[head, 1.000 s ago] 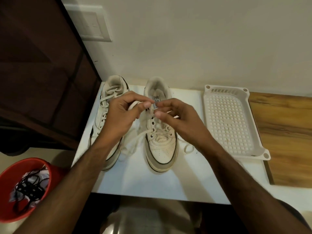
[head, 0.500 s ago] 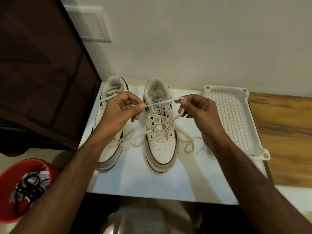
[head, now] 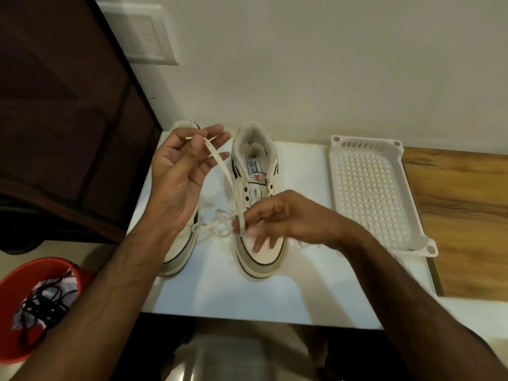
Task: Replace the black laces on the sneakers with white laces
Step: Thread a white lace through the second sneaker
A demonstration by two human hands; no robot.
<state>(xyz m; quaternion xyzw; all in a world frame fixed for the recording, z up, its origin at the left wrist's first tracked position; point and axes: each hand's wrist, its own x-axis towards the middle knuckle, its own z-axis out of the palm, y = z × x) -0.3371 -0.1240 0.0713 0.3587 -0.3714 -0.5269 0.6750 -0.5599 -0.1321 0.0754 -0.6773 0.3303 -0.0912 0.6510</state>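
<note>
Two white sneakers stand on a white table (head: 220,292), toes toward me. My left hand (head: 184,171) is raised over the left sneaker (head: 178,257) and pinches the tip of a white lace (head: 222,171) between thumb and fingers. That lace runs down to my right hand (head: 277,218), which pinches it lower, over the front of the right sneaker (head: 261,259). Loose white lace loops (head: 217,226) lie between the two shoes. The right sneaker's upper eyelets show a white lace. The left sneaker is mostly hidden by my left hand and arm.
A white perforated plastic tray (head: 371,193) lies on the table to the right, beside a wooden surface (head: 461,215). A red bucket (head: 16,276) at lower left holds black laces (head: 44,303). A dark cabinet (head: 60,105) stands at the left, the wall behind.
My left hand rose and moved left with the lace tip. My right hand dropped from beside the shoe's tongue to its front and now pinches the lace low.
</note>
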